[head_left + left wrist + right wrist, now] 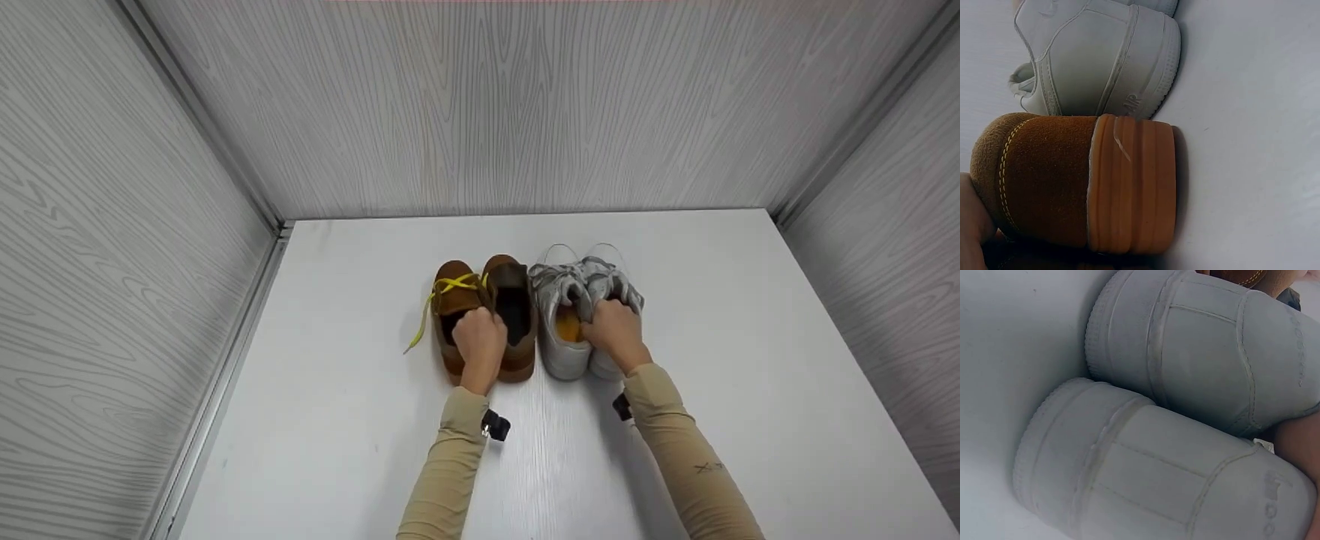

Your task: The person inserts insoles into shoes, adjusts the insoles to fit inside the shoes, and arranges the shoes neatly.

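Note:
Two brown suede shoes stand side by side, toes away from me: the left shoe (454, 271) with a loose yellow lace, the right shoe (517, 367) beside it. My left hand (480, 341) grips their adjoining sides, fingers curled over the collars. In the left wrist view the right brown shoe's heel (1050, 180) sits with its sole on the white surface. A pair of white sneakers stands close on the right, the left sneaker (562, 361) showing an orange insole. My right hand (616, 330) pinches between the sneakers at their inner collars, covering part of the right sneaker (1151, 478).
The white tabletop (330, 420) runs to a grey wood-grain back wall (480, 112). Similar panels rise at the left (97, 262) and right (892, 225). The yellow lace (420, 330) trails onto the surface left of the brown shoes.

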{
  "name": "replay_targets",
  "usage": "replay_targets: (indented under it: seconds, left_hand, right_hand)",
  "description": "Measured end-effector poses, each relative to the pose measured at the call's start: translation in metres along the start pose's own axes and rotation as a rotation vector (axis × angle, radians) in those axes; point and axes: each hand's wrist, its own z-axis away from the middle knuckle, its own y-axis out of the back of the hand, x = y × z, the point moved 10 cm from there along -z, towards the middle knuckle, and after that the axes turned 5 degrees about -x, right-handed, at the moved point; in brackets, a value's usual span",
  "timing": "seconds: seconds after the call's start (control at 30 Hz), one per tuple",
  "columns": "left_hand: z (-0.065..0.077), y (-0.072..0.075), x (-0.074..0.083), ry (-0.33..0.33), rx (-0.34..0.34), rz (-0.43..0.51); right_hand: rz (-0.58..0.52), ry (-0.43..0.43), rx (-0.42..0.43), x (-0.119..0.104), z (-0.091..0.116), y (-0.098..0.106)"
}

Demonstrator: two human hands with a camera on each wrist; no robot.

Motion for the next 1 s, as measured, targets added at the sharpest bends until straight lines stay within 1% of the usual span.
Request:
replay_targets:
  seconds: [0.07, 0.3, 0.43, 0.67, 0.8, 0.9, 1.0]
  left_hand:
    - [-0.001, -0.001, 0.0, -0.003, -0.007, 0.0]
    - [-0.004, -0.002, -0.005, 0.035, -0.021, -0.036]
    - [-0.004, -0.005, -0.004, 0.044, -0.04, -0.025]
    - [-0.007, -0.003, -0.002, 0.041, -0.031, -0.038]
    - [-0.009, -0.002, -0.006, 0.038, -0.032, -0.046]
    - [-0.006, -0.005, -0.012, 0.048, -0.057, -0.041]
    - [-0.003, -0.006, -0.017, 0.077, -0.094, -0.013]
  right_hand:
    - [-0.004, -0.007, -0.001, 0.0, 0.0, 0.0]
    - [-0.022, -0.008, -0.013, -0.001, -0.002, -0.001]
    - [-0.022, -0.027, -0.033, 0.002, -0.003, 0.0]
    - [-0.024, -0.029, -0.038, 0.001, -0.005, 0.001]
    - [-0.033, -0.026, -0.024, -0.002, -0.006, 0.0]
    - [-0.024, -0.029, -0.026, -0.004, -0.003, -0.007]
    - [0.007, -0.029, -0.042, -0.005, -0.001, -0.013]
